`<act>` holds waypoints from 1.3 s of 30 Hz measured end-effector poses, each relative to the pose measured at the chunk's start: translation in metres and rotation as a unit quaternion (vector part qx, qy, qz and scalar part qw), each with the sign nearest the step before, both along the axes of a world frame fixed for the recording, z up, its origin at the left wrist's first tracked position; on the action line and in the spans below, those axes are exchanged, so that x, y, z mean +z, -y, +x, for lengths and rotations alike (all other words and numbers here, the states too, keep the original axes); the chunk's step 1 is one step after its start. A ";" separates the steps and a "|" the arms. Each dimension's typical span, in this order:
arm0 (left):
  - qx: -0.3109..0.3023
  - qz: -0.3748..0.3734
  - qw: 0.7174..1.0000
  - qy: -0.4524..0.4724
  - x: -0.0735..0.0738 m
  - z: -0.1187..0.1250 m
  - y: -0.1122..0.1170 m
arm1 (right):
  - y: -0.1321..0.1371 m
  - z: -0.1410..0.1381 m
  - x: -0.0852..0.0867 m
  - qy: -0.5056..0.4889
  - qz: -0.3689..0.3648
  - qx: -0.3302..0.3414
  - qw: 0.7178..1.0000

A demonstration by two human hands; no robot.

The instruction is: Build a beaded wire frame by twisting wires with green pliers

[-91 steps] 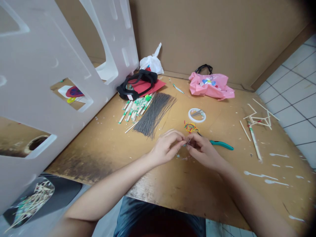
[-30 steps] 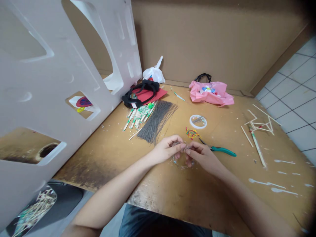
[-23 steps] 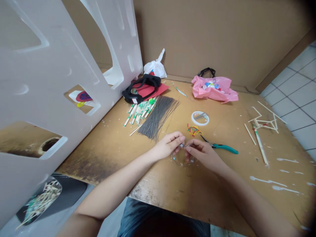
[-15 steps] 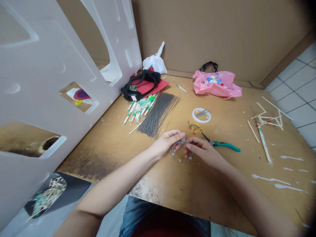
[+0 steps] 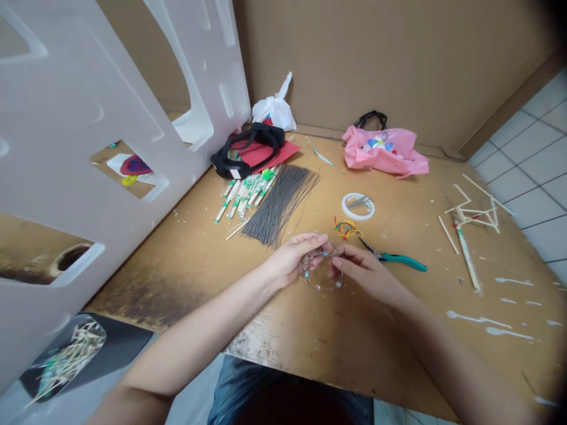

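Between my hands is a thin wire ring with beads (image 5: 318,288), some of them pale blue, held just above the wooden table. My left hand (image 5: 301,255) pinches its upper left part between thumb and fingers. On the other side my right hand (image 5: 358,267) is closed on the ring's upper right part near a blue bead, fingertips together. Pliers with teal handles (image 5: 404,261) lie right beside my right hand. Just beyond the hands are a tangle of red, yellow and green ties (image 5: 348,229) and a white ring-shaped lid (image 5: 358,206) with short wires in it.
A bundle of grey wires (image 5: 281,203) lies by wrapped chopsticks (image 5: 248,195) and a black head strap (image 5: 228,159). At the back is a pink bag (image 5: 383,154). To the right are a stick frame (image 5: 478,215) and white glue streaks (image 5: 478,319). A white plastic panel (image 5: 133,88) stands left.
The view has shifted slightly, so things appear a little further left. Both hands keep their hold on the beaded wire ring, with only a small shift of the ring.
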State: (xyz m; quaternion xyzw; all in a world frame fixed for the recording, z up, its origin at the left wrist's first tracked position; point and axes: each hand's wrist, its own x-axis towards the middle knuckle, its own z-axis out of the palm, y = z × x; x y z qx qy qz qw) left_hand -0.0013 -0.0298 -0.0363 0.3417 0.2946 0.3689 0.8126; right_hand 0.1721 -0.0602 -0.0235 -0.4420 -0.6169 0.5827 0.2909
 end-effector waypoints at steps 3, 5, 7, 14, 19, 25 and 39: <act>0.012 -0.039 0.999 0.024 -0.002 0.000 -0.002 | -0.001 0.001 -0.005 -0.009 0.006 -0.002 1.000; 0.014 -0.032 0.999 0.025 -0.001 0.000 -0.002 | -0.001 0.001 -0.006 -0.014 0.007 -0.004 1.000; 0.015 -0.017 0.999 0.026 0.001 0.000 -0.001 | 0.000 -0.001 -0.005 -0.011 0.008 -0.002 1.000; 0.020 -0.017 1.000 0.008 0.005 -0.003 -0.002 | 0.006 0.023 0.006 0.099 0.062 -0.082 0.990; 0.013 -0.005 1.000 0.018 0.005 -0.007 -0.003 | 0.018 0.097 -0.015 0.446 0.252 -0.134 0.849; -0.044 0.009 0.997 0.065 0.006 -0.011 -0.004 | 0.037 0.121 -0.037 0.602 0.309 -0.049 0.735; -0.047 0.052 0.997 0.014 0.008 -0.012 -0.003 | 0.044 0.106 0.023 0.524 0.264 -0.044 0.809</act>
